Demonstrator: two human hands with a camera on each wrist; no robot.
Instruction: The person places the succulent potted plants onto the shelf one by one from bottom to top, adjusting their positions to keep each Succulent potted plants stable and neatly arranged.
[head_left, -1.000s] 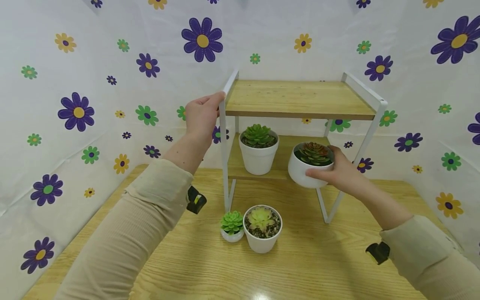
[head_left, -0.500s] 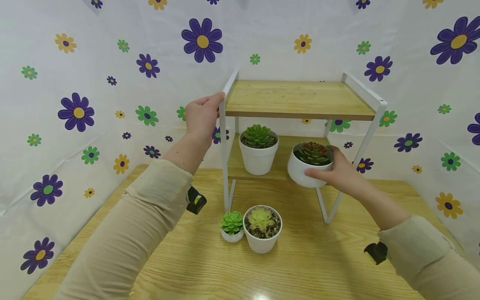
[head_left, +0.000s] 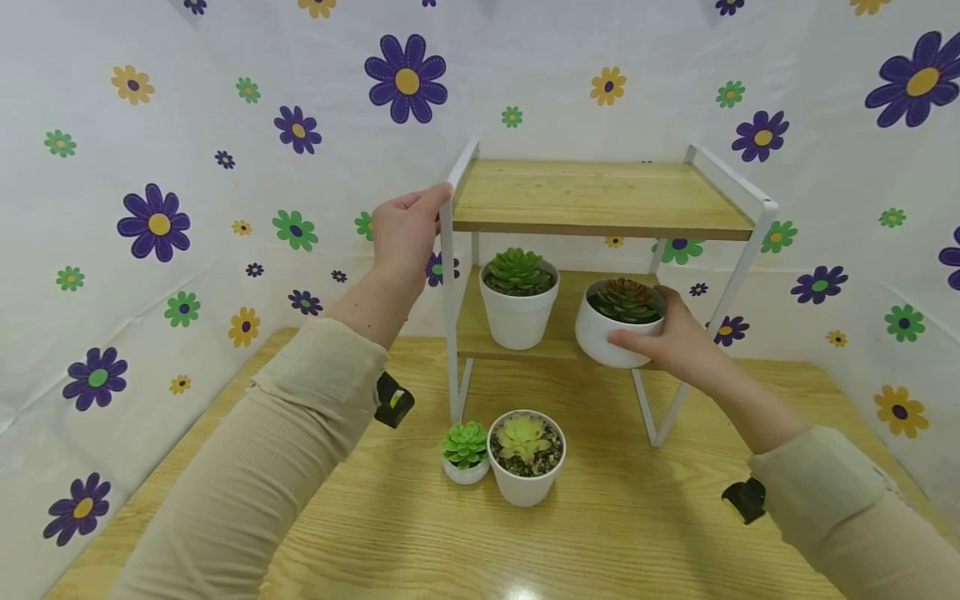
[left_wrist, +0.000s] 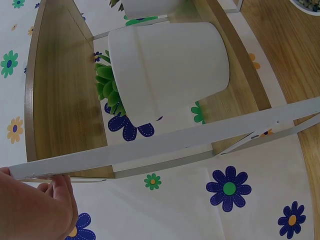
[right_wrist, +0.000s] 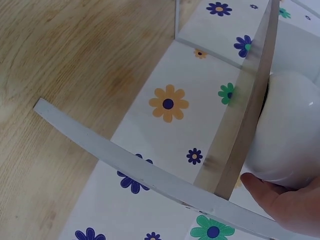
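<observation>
My left hand [head_left: 406, 233] pinches the white metal frame at the upper left corner of a two-tier wooden shelf [head_left: 600, 196]. On the right side of the lower tier, my right hand [head_left: 678, 337] grips a rounded white pot [head_left: 611, 337] with a reddish-green succulent, thumb across its front. In the right wrist view this pot [right_wrist: 290, 130] is at the board's edge; whether it rests on the board I cannot tell. A taller white pot [head_left: 519, 321] with a green succulent stands to its left on the same tier, and shows large in the left wrist view [left_wrist: 170, 70].
On the table [head_left: 420, 542] in front of the shelf stand a small white pot [head_left: 466, 472] with a bright green succulent and a bigger white pot [head_left: 525, 487] with a pale yellow-green one. A flower-patterned cloth [head_left: 225, 100] hangs behind and at both sides.
The rounded pot in my right hand has moved slightly up and back over the lower tier. My left hand keeps its hold on the frame.
</observation>
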